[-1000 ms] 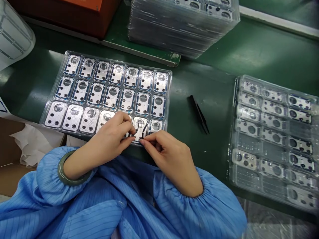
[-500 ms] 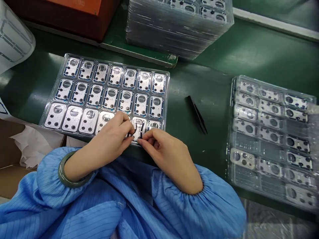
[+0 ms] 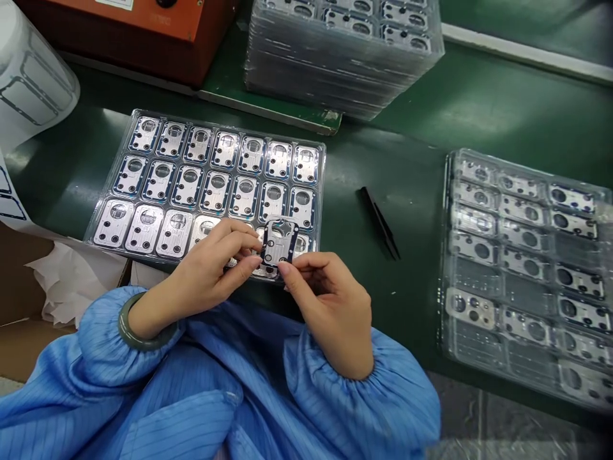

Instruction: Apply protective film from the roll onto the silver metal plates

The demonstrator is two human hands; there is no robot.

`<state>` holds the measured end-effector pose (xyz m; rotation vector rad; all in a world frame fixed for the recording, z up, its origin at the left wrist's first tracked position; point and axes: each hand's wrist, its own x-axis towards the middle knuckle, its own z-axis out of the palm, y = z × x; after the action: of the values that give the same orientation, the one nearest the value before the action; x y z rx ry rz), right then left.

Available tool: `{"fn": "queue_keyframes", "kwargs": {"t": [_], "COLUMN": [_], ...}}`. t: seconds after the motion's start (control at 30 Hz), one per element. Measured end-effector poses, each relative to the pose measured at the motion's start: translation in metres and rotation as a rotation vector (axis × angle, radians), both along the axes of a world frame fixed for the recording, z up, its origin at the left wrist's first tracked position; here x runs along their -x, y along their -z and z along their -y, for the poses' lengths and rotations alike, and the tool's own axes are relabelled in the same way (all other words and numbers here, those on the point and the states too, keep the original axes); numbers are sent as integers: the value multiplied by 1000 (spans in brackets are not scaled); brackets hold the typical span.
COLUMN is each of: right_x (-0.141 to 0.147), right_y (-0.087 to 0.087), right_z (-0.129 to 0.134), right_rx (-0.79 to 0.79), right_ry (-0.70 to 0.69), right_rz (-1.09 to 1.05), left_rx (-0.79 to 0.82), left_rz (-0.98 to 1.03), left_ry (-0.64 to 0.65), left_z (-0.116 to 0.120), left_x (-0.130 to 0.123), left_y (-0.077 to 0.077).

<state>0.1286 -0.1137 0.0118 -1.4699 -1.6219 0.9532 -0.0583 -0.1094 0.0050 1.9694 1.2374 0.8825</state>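
A small flat plate (image 3: 279, 243) with round holes and a dark border is held over the lower right part of the clear tray (image 3: 320, 191). The fingertips of my left hand (image 3: 218, 265) pinch its left edge. At its lower right corner, my right hand (image 3: 335, 297) grips it between thumb and fingers. Rows of silver metal plates (image 3: 216, 191) lie in the tray's pockets; many have a dark blue edging, while those at the lower left look plain. My left fingers hide some plates in the front row.
Black tweezers (image 3: 380, 223) lie right of the tray. A second clear tray (image 3: 522, 291), partly filled with plates, sits farther right. Behind stand a tall stack of trays (image 3: 335, 70) and an orange box (image 3: 158, 38). At left are a printed roll (image 3: 38, 70) and crumpled paper (image 3: 71, 281).
The dark-bordered plate, low at the tray's front row before, is now raised and tipped toward me in both hands. My right hand has turned more upright. The view has shifted slightly.
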Motion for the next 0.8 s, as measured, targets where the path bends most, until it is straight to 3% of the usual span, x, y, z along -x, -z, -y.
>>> {"fn": "queue_keyframes", "kwargs": {"t": [0.27,0.53,0.8], "right_x": [8,13,16], "right_y": [11,14,15], "right_z": [-1,-1,-1], "right_rx": [-205,-265,-286], "right_ry": [148,111,51], "right_rz": [-68,-89,-57], "left_rx": [-61,254,322], "left_rz": [90,367,530], "left_ry": [-54,-109,-147], "left_z": [4,5,-2], "left_x": [-4,-3,-7], "left_y": [6,8,3]}}
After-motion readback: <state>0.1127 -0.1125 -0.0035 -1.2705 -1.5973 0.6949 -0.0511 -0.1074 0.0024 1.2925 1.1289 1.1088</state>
